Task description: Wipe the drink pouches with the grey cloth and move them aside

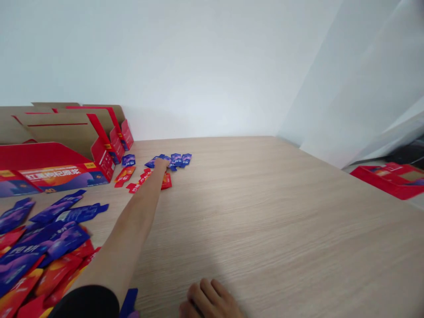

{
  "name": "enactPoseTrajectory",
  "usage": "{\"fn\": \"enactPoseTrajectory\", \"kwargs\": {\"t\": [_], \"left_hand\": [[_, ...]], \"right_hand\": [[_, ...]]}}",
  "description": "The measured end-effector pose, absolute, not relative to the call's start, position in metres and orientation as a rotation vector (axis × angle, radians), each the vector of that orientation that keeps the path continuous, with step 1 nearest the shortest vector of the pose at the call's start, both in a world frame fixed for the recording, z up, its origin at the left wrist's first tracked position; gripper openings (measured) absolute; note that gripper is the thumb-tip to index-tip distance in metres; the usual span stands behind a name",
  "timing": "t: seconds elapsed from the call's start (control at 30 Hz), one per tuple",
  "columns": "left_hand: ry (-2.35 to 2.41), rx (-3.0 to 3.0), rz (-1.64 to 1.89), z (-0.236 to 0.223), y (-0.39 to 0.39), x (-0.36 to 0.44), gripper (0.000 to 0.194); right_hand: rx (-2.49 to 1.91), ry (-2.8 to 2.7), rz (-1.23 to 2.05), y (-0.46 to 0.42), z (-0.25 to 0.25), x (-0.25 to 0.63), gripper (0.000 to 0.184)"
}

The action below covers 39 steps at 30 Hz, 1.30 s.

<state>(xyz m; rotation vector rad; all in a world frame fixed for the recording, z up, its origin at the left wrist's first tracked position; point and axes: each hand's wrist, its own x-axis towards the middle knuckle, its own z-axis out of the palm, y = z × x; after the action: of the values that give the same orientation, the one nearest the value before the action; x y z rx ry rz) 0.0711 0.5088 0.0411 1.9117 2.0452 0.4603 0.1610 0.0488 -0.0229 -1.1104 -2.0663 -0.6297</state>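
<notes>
Down at the bottom edge, the right hand (209, 301) lies on the table (271, 221) with fingers curled, holding nothing. Far out, the left hand (161, 165) presses on small blue packets (177, 159); I cannot tell how open it is. Red packets (139, 180) lie just beside it. Red boxes (56, 172) stand to its left.

Flat foil sachets (172, 161) at the far left are blue-purple and red-orange; folded cardboard display boxes (56, 174) are red outside, brown inside; the wood-grain table (265, 212) is pale beige.
</notes>
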Motion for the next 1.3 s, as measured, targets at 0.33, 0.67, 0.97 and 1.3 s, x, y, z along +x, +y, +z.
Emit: {"fn": "enactPoseTrajectory", "kwargs": {"t": [0.33, 0.67, 0.97, 1.3], "left_hand": [[1.710, 2.290, 0.396, 0.118, 0.407, 0.036, 0.032], [1.056, 2.643, 0.254, 0.128, 0.158, 0.002, 0.012], [0.969, 2.523, 0.570, 0.134, 0.092, -0.018, 0.014], [0.821, 1.257, 1.078, 0.084, 0.062, -0.034, 0.059]], "right_hand": [[-1.464, -2.094, 0.076, 0.035, 0.035, 0.187, 0.024], [-1.576, -1.927, -0.102, 0.033, 0.041, 0.187, 0.041], [-1.332, -1.879, 0.330, 0.024, 0.050, 0.175, 0.015], [-1.131, -1.475, 1.066, 0.028, 0.053, 0.175, 0.037]]}}
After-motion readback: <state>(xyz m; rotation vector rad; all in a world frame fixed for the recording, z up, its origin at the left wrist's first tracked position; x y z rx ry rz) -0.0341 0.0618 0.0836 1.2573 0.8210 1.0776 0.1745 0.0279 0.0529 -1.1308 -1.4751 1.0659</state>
